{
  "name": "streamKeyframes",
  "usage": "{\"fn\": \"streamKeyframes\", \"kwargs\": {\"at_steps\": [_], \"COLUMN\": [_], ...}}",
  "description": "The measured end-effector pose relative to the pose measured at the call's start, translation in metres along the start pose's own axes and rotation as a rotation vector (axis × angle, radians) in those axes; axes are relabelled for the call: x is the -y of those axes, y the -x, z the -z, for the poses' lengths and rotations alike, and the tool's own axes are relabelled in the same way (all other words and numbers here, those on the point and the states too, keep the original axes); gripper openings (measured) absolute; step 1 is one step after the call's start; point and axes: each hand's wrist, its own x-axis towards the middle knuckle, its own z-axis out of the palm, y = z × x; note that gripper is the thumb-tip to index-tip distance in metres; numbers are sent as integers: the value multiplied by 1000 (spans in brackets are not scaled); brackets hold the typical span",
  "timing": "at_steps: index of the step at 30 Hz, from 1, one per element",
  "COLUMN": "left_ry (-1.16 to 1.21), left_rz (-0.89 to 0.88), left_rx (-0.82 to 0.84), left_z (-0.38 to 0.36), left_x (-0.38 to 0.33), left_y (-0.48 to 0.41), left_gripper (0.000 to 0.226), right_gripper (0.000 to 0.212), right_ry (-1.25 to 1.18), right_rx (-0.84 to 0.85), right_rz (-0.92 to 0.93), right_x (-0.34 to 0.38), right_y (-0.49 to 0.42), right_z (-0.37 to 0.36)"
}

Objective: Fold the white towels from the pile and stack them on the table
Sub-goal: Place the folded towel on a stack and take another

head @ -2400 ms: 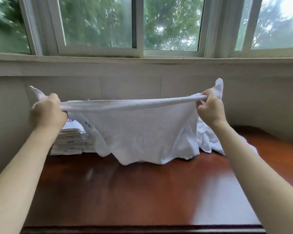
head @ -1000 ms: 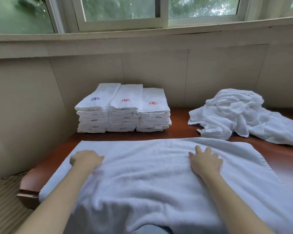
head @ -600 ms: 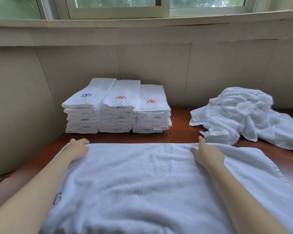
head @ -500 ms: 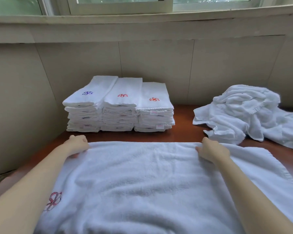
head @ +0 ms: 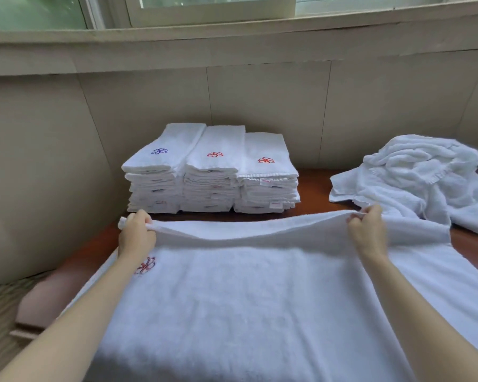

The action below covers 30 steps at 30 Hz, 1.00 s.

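Note:
A large white towel (head: 254, 288) with a red embroidered mark lies spread over the brown table (head: 313, 186). My left hand (head: 136, 232) pinches its far edge near the left corner. My right hand (head: 368, 230) pinches the same edge further right. The edge is lifted off the table and sags between the two hands. Three side-by-side stacks of folded white towels (head: 211, 172) stand at the back left against the wall. A loose pile of unfolded white towels (head: 422, 177) lies at the back right.
A tiled wall and a window sill (head: 232, 40) run behind the table. The table's left corner (head: 36, 307) sticks out beside a striped floor. The spread towel's right side overlaps the foot of the loose pile.
Both hands went from resting near the towel's far edge to pinching it, and the edge has risen off the table. Earlier the towel was held up stretched in the air, then laid flat.

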Motion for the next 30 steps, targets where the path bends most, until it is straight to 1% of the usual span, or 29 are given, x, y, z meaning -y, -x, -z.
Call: {"fn": "streamKeyframes", "kwargs": {"at_steps": [3,5,8,11,13,15,18,21,23,25,27,30], "left_ry": [166,178,132,16,-78,-158,-205,-126,-54,-51,-146,-367], "left_rz": [74,39,-23,-8,44,102,121,121,117,118,138,223], "left_rx": [-112,-106,40,228,272,265,224,105,-10,-56,-20,92], "left_z": [15,30,49,61,66,69,69,65,64,65,67,74], "left_x": [15,26,41,49,48,42,32,27,27,27,25,18], "left_y": [20,33,53,70,78,86,97,113,124,131,131,131], "left_gripper": [28,32,38,42,40,35,26,22,24,26,29,34], "right_gripper": [22,23,19,17,16,17,19,17,15,14,19,33], "right_ry": [-153,-160,-34,112,137,128,-5,-148,-173,-163,-133,-147], "right_rx": [-79,-90,-27,65,94,113,112,94,77,64,73,130], "right_rz": [-37,-30,-33,-92,-150,-194,-281,-362,-384,-382,-385,-432], "right_x": [-1,0,-3,-11,-15,-16,-15,-16,-19,-20,-21,-24], "right_y": [26,39,53,69,76,79,82,85,85,86,83,75], "right_z": [8,17,31,39,45,51,55,55,54,56,60,67]}}
